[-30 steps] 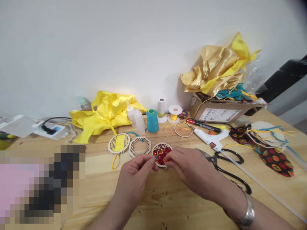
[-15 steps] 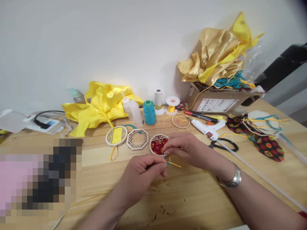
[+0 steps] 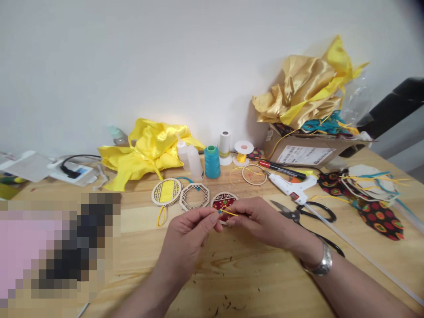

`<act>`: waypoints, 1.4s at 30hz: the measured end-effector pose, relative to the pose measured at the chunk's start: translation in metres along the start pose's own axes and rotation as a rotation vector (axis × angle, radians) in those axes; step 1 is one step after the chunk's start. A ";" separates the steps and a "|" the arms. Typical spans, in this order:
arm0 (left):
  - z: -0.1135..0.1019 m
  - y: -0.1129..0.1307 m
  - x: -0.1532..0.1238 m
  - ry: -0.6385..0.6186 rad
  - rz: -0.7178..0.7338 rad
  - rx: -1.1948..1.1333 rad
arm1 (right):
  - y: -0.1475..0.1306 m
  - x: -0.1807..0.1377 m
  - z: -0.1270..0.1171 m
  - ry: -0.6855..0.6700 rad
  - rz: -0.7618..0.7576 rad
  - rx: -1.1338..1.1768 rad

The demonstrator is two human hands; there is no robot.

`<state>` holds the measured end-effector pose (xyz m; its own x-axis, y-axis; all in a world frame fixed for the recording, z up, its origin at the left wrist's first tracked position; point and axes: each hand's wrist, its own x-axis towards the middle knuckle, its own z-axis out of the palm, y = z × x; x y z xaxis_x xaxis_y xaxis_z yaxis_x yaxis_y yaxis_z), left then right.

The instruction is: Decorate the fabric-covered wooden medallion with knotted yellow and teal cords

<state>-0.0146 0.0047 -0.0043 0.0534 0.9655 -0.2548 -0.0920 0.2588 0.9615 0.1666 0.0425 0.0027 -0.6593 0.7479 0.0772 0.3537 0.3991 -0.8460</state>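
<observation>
My left hand [image 3: 192, 232] is closed in a pinch on a knotted bit of yellow cord [image 3: 228, 210] with a speck of teal at the fingertips. Close beside it, my right hand [image 3: 265, 223] has thumb and forefinger pinched together at the cord's other end. Just behind the fingers is a round wooden ornament [image 3: 220, 203] with fretwork and dark red patterned fabric, its lower right partly covered by my right hand. Left of that lie an octagonal wooden frame [image 3: 183, 202] and a round frame with yellow fabric [image 3: 167, 191] and a yellow cord loop.
Black-handled scissors [image 3: 294, 215] and a white glue gun [image 3: 293, 187] lie right of my hands. Behind stand a teal thread cone [image 3: 212, 164], squeeze bottles [image 3: 195, 163] and a spool of yellow cord [image 3: 243, 152]. A cardboard box [image 3: 291, 148] overflows with fabric. Yellow satin [image 3: 149, 152] lies left.
My right hand has drawn back from over the red ornament, and its fingertips now meet the yellow cord. The view has shifted slightly, and more of the scissors shows.
</observation>
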 end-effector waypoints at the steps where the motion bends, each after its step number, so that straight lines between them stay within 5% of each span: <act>1: 0.000 0.000 0.000 0.013 0.008 -0.005 | -0.001 0.000 0.001 0.006 -0.002 0.003; 18: 0.003 0.010 0.002 0.189 0.103 0.272 | -0.023 -0.006 0.009 -0.013 0.029 -0.342; 31: 0.002 0.000 0.003 0.146 0.400 0.567 | -0.018 -0.018 0.018 0.105 -0.269 -0.978; 37: 0.000 -0.006 0.001 -0.070 0.519 0.706 | -0.019 -0.016 0.005 0.202 -0.295 -0.789; 42: 0.000 -0.001 -0.002 -0.218 0.413 0.626 | -0.013 -0.012 -0.003 0.213 -0.168 -0.354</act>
<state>-0.0142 0.0024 -0.0042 0.3374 0.9360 0.1003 0.4278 -0.2474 0.8694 0.1719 0.0301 0.0150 -0.5888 0.7348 0.3366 0.4828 0.6538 -0.5827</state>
